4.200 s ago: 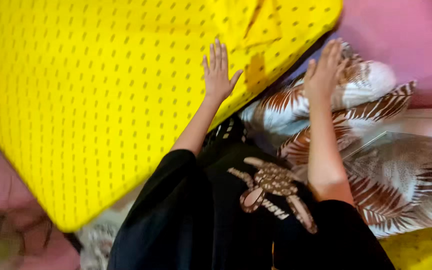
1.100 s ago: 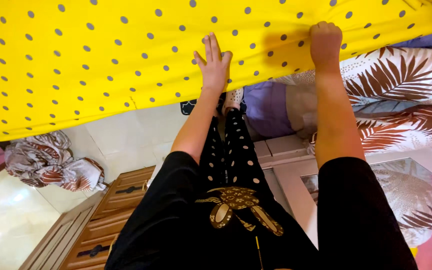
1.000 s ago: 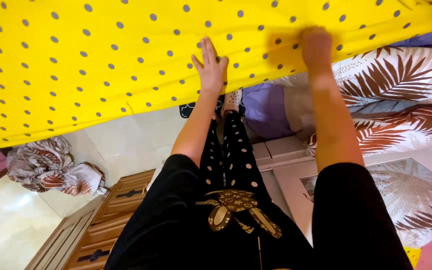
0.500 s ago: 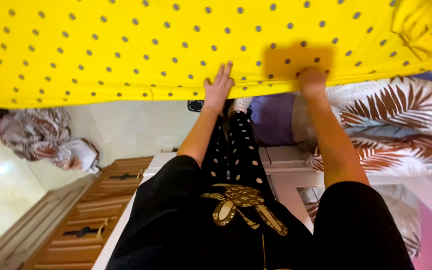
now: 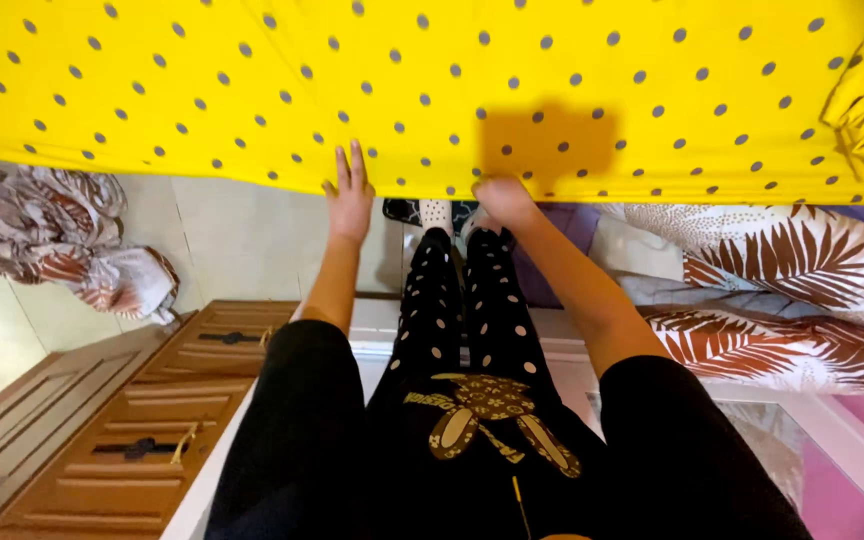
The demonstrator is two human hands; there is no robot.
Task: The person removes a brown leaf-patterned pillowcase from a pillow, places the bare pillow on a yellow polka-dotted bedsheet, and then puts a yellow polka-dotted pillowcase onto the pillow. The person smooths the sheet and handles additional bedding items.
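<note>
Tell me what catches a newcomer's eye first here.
A big yellow sheet with grey dots fills the whole top of the view. The left hand lies flat with fingers spread on its lower edge, and the right hand is closed on that edge beside it. Leaf-print bedding lies at the right, and a crumpled leaf-print cloth sits on the pale floor at the left.

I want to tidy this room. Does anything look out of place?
Yes. A crumpled leaf-print cloth lies heaped on the floor tiles at left, apart from the similar bedding piled at right.
</note>
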